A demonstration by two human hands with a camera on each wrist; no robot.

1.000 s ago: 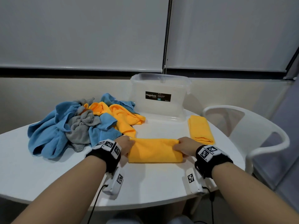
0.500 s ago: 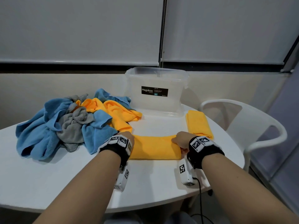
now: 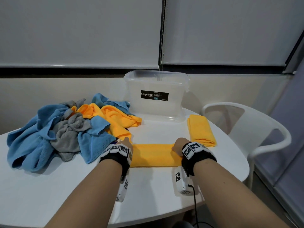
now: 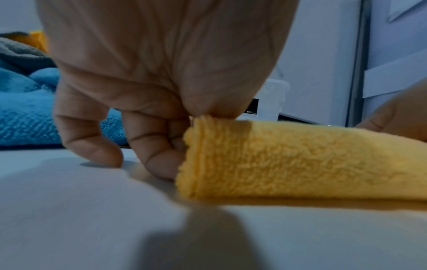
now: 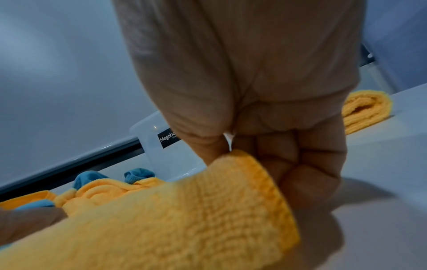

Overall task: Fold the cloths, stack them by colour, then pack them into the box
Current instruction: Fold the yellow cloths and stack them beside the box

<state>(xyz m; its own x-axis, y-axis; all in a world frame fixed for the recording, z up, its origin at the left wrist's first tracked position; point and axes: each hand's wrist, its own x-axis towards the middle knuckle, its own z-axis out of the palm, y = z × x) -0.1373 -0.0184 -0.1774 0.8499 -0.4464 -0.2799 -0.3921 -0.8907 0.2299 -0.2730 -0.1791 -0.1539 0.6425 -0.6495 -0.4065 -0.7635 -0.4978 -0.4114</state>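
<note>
Between the earlier head views and this one, both hands had slid a little toward the far edge of the bench, and the orange cloth strip (image 3: 155,154) between them showed narrower. Left hand (image 3: 127,143) pinched the strip's left end between thumb and curled fingers (image 4: 159,146); right hand (image 3: 178,145) gripped the right end in the same way, fingers (image 5: 307,175) curled under the pile. Holding both ends kept the layers aligned and taut, probably so the next fold would land square. The strip lay flat near the front edge of the bench (image 3: 49,186), apart from the folded orange cloth (image 3: 200,130) near the right edge, which likely marked where the orange stack would grow. A heap of unfolded cloths (image 3: 65,129), blue, grey and orange, lay toward the left edge. The clear box (image 3: 156,94) stood open at the far edge, seemingly with no cloths in it yet.
</note>
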